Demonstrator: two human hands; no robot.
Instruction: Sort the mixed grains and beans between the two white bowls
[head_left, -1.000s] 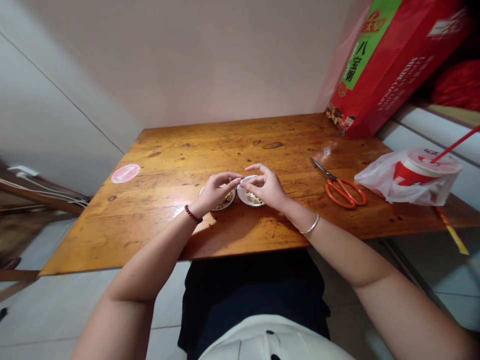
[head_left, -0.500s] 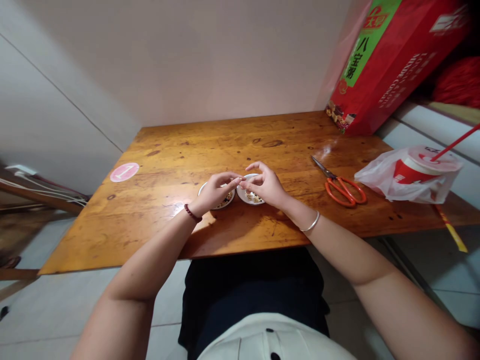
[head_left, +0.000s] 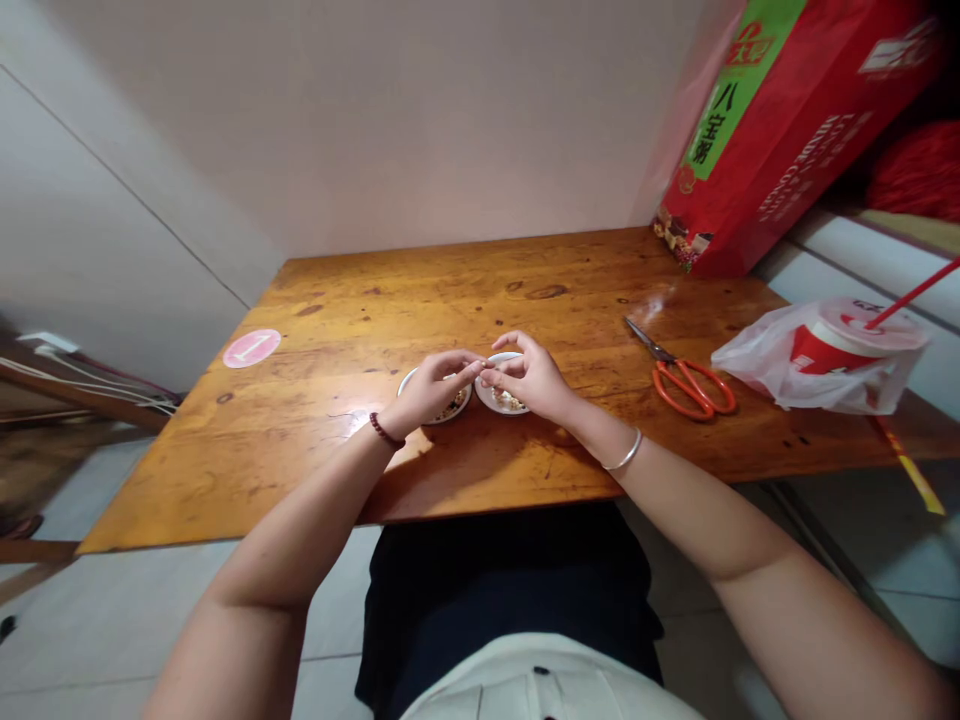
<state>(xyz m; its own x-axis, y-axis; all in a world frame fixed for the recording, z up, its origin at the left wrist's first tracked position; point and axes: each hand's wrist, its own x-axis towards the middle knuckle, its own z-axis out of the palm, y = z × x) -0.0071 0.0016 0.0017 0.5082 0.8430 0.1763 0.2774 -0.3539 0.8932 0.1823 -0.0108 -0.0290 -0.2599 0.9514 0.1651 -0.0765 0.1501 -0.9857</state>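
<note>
Worked at wooden table [head_left: 360, 310]. Had red congee carton [head_left: 795, 140] at far right corner, bagged drink cup [head_left: 829, 350] by right edge, orange-handled scissors [head_left: 663, 354] nearer middle. Held left hand [head_left: 437, 385] and right hand [head_left: 537, 381] nearly fingertip to fingertip; couldn't tell if pinching anything. Had left bowl [head_left: 408, 379] and right bowl [head_left: 487, 398] underneath, near front edge's middle, containing pale and dark pieces [head_left: 510, 401].

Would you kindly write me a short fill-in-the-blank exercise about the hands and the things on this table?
1. The left hand and the right hand are close together over ____ white bowls.
2. The silver bangle is worn on the ____ arm.
3. The round pink sticker on the table shows the number ____.
4. The handles of the scissors are coloured ____.

Missing words: two; right; 1; orange.
</note>
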